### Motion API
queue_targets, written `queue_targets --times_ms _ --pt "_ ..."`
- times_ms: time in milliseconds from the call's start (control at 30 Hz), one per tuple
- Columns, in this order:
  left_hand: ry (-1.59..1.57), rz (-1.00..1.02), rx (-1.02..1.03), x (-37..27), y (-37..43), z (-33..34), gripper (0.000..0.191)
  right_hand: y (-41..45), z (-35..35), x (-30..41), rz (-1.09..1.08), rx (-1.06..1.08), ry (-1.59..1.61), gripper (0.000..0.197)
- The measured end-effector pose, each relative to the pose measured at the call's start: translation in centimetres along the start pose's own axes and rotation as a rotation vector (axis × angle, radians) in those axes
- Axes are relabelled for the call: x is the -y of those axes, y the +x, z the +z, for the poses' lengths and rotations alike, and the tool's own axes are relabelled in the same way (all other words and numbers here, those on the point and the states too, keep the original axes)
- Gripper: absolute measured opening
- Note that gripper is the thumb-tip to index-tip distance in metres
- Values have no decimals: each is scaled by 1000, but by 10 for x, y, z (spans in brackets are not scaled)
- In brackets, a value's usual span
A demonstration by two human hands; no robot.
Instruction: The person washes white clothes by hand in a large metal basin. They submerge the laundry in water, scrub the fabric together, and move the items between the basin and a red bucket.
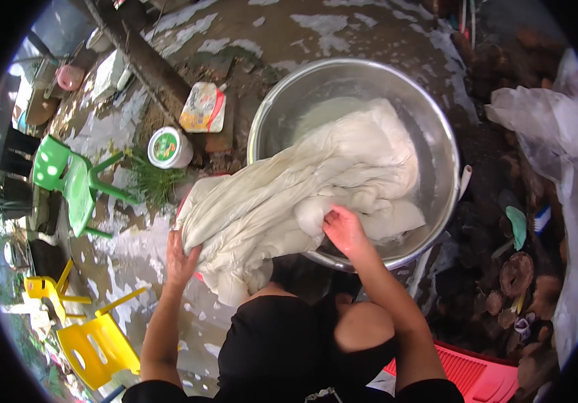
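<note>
A large wet off-white cloth [289,176] stretches from inside a wide metal basin [352,65] out over its left rim. Its left end is bunched above something with a red edge, mostly hidden under the folds. At that end my left hand [182,258] grips the cloth, thumb on top and the other fingers partly hidden. My right hand [344,230] holds a fold of the cloth between thumb and curled fingers, over the near side of the basin. Cloudy water [327,113] shows in the basin behind the cloth.
Left of the basin stand a white tub [169,147] and a printed package [203,107]. Green [78,186] and yellow [98,348] plastic chairs are farther left. A red washboard [470,372] lies at lower right, near a brush [542,219] and plastic sheeting [556,126].
</note>
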State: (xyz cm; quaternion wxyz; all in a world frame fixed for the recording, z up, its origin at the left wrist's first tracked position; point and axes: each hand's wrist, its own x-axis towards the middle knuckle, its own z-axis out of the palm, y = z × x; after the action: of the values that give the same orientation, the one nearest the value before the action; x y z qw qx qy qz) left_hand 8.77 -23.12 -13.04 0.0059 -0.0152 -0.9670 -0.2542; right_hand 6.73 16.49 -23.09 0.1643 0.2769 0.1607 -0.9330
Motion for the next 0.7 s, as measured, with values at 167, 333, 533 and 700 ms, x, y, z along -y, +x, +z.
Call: queue_targets --times_ms 167,333,533,700 --pt "156 226 48 -54 20 -21 62 -36 36 14 -143 -237 -207 36" --pt "0 129 278 -76 42 -39 63 -63 -35 10 -119 -349 -199 43" --pt "451 214 573 -132 140 -69 52 -28 -48 9 -92 -527 -278 41" --pt "-220 71 765 -176 245 47 57 -4 -33 -2 -8 -399 -99 37"
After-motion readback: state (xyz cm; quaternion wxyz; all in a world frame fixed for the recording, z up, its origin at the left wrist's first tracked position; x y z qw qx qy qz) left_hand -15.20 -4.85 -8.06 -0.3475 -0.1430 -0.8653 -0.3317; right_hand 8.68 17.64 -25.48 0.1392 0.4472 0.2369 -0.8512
